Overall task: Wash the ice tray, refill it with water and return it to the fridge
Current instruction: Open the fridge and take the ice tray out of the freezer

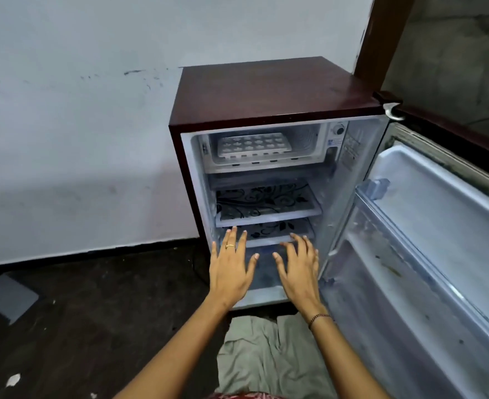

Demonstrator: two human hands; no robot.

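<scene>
Hands low at open fridge (pixel 266 90); ice tray (pixel 253 145) up in freezer box (pixel 306 139), untouched.
Left hand (pixel 231 272) and right hand (pixel 298 269) palms down, fingers spread, each grip released, holding nothing, before lowest shelf (pixel 269 234), lower centre. Tray sits upper centre, well above both, long axis across the frame; left hand slightly nearer, I judge.

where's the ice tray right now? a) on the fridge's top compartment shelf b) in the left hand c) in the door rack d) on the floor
a: the white ice tray lies in the top compartment of the open fridge, while the left hand and right hand are spread, holding nothing, lower down by the bottom shelves.
</scene>
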